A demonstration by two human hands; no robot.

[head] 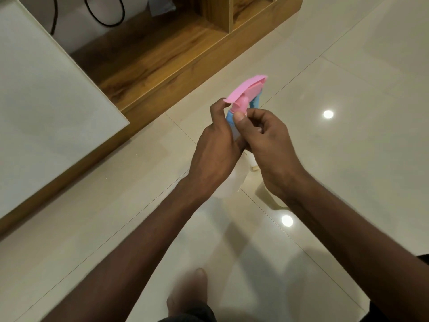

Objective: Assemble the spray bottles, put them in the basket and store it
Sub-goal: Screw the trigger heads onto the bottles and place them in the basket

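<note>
I'm gripping the bottle [232, 180] with my left hand [217, 147]; my right hand [267, 145] is pinching the spray head [243, 94] directly above its neck.

Your head view is moderately lit, warm in tone, by lamps overhead: two round glare spots [328, 114] sit on the glossy floor tiles [348, 73] at three and five o'clock from centre. Soft, doubled shadows [246, 249] of your arms spread across the tiles toward six o'clock. The white tabletop [41, 94] at nine o'clock reads dull grey-green, without glare. Wide-angle distortion bows the tile joints and the wooden shelf [162, 54] edge near the borders. Motion blur softens your forearms and the foot [188, 291] at six o'clock; the pink spray head [243, 89] stays fairly sharp, while the translucent bottle [232, 182] nearly vanishes against the pale floor.
</note>
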